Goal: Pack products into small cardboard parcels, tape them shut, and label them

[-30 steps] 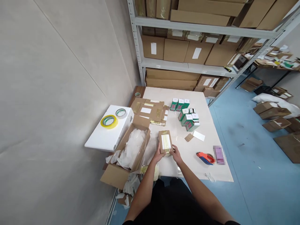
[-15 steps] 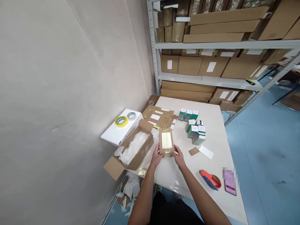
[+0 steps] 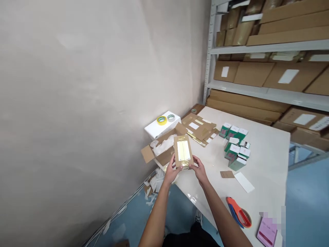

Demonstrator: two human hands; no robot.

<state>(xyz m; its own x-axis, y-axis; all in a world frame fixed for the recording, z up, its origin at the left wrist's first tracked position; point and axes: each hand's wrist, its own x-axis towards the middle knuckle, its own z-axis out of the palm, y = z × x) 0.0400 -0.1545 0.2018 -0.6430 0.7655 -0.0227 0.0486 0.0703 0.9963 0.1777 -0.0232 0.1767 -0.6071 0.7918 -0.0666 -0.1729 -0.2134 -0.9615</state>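
Observation:
A small taped cardboard box (image 3: 191, 144) with a white label on its upper face is held between both hands. My left hand (image 3: 171, 171) grips its near left corner, thumb along the near edge. On the near right corner, my right hand (image 3: 199, 170) has its fingers wrapped around the side. Just left of it stands an open carton (image 3: 164, 158) with white packing paper (image 3: 164, 145) inside. The held box overlaps part of that carton in view.
Several green-and-white boxes (image 3: 238, 163) stand on the white table (image 3: 267, 144). Flattened cardboard (image 3: 199, 127) lies behind, and tape rolls (image 3: 161, 120) sit on a white box. A tape dispenser (image 3: 239, 212) and a phone (image 3: 267, 231) lie at right. Shelves (image 3: 269, 89) hold cartons.
The view has swung left, so the table and shelves appear farther right. Both hands still hold the box, which now overlaps the open carton in view.

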